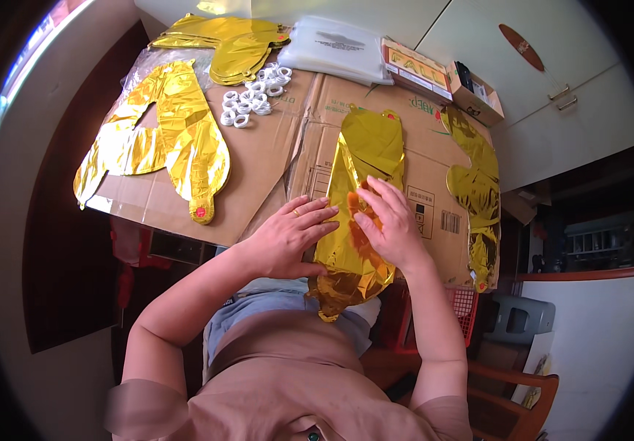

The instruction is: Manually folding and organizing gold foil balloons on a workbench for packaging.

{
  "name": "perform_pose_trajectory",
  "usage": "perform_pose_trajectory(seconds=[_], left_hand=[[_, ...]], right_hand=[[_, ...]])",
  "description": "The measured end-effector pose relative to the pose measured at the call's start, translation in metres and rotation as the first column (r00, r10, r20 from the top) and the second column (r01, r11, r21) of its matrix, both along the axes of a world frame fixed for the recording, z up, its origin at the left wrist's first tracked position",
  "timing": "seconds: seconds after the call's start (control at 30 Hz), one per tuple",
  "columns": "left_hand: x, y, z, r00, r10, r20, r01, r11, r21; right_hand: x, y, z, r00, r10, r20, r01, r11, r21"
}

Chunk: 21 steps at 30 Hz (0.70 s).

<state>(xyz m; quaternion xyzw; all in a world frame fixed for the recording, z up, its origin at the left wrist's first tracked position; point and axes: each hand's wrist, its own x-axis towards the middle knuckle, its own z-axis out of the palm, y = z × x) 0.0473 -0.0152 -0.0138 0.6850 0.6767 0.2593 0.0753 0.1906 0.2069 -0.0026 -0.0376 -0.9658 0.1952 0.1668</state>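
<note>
A flat, folded gold foil balloon [368,143] lies in front of me, its near end hanging over the cardboard's edge toward my lap. My left hand [291,234] rests on its left side, fingers stretched out and thumb apart. On its right side, my right hand [390,228] touches the foil with spread, slightly bent fingers. Neither hand grips anything. To the left lies an A-shaped gold foil balloon [192,140] with a red dot on its near tip. Another gold foil balloon [475,176], with a curvy outline, is along the right edge.
Flattened cardboard [273,154] covers the table. Toward the back are stacked gold foil balloons [240,55], several white ribbon coils [258,95], clear plastic bags [339,51], a flat box [416,70] and an open carton [475,92]. A wooden chair [548,389] and grey stool [519,320] stand right.
</note>
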Motion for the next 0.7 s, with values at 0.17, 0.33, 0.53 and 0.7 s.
perform_pose_trajectory(seconds=[0.17, 0.33, 0.53, 0.7], left_hand=[[0.001, 0.001, 0.003, 1.0, -0.004, 0.005, 0.004, 1.0, 0.005], [-0.003, 0.004, -0.004, 0.999, 0.011, 0.035, -0.015, 0.993, 0.115], [-0.029, 0.024, 0.007, 0.997, 0.076, 0.011, -0.076, 0.962, 0.262], [-0.026, 0.036, -0.001, 0.996, -0.069, -0.061, 0.081, 0.972, 0.221]], right_hand=[[-0.041, -0.001, 0.0, 0.991, 0.098, -0.091, -0.085, 0.987, 0.139], [-0.059, 0.005, -0.026, 0.994, 0.079, -0.069, -0.068, 0.986, 0.154], [-0.059, 0.006, -0.024, 0.987, 0.074, -0.141, -0.067, 0.996, 0.052], [-0.047, 0.011, -0.007, 0.962, -0.034, -0.271, -0.042, 0.962, -0.271]])
